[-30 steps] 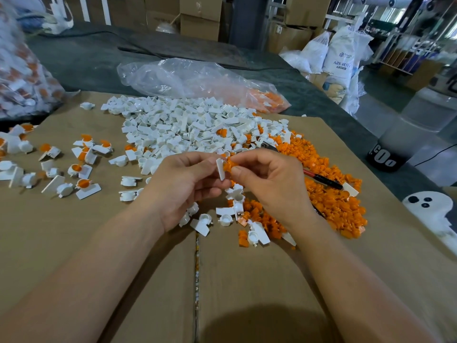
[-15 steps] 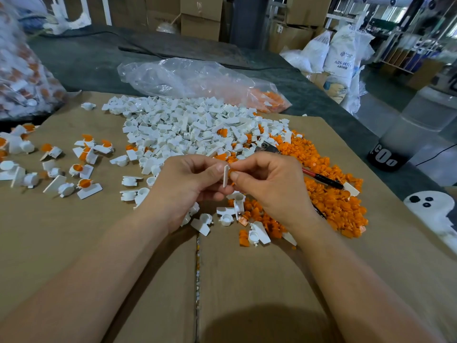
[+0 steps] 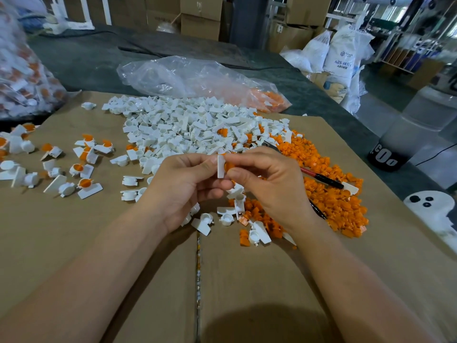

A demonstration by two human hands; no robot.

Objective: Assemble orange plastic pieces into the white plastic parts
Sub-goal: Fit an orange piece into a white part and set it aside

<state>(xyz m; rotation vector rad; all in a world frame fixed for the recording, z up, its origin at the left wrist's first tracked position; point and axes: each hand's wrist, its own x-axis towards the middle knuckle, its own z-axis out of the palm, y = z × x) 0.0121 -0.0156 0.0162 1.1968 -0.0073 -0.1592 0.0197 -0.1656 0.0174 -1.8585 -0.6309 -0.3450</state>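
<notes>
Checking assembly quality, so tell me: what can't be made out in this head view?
Head view:
- Small orange plastic piece: mostly hidden by the right hand; seating in the white plastic part unclear.
- Red-and-black pen: near end behind right hand.
- Clear plastic bag: cut by left edge, blurred.

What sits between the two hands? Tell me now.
In the head view, a white part, held by the left hand, and an orange piece pinched by the right hand.

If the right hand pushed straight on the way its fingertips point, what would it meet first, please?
Most likely the white part pinched in the left hand; the right hand holds an orange piece against it.
</notes>
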